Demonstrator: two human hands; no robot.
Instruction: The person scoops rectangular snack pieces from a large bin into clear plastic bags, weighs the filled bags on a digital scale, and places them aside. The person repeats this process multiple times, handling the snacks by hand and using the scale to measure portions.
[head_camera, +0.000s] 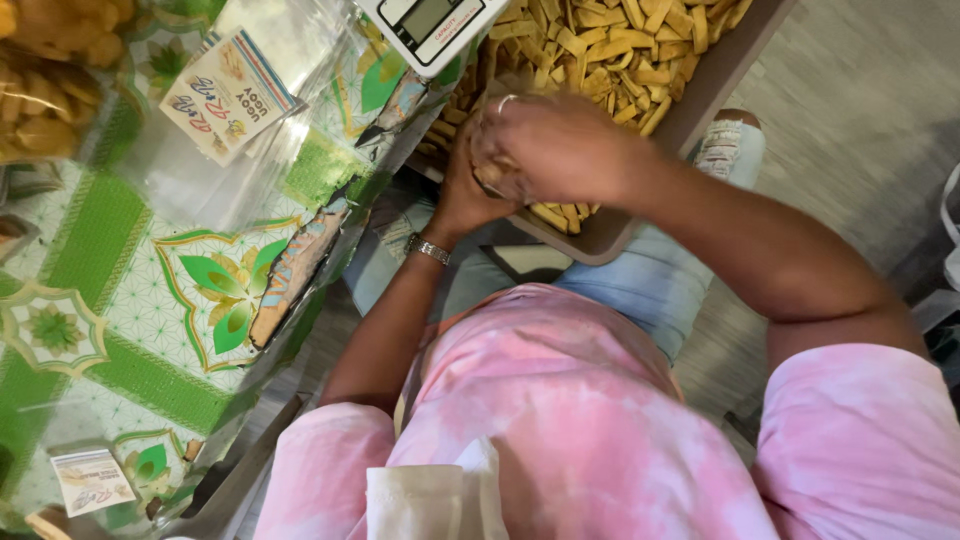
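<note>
Chips piled in tray on lap, by desk edge | both hands together: right hand cupped over left hand, clamped on a fistful at tray's near rim | risk: strips slipping out onto jeans or floor, tray tipping off knees
</note>
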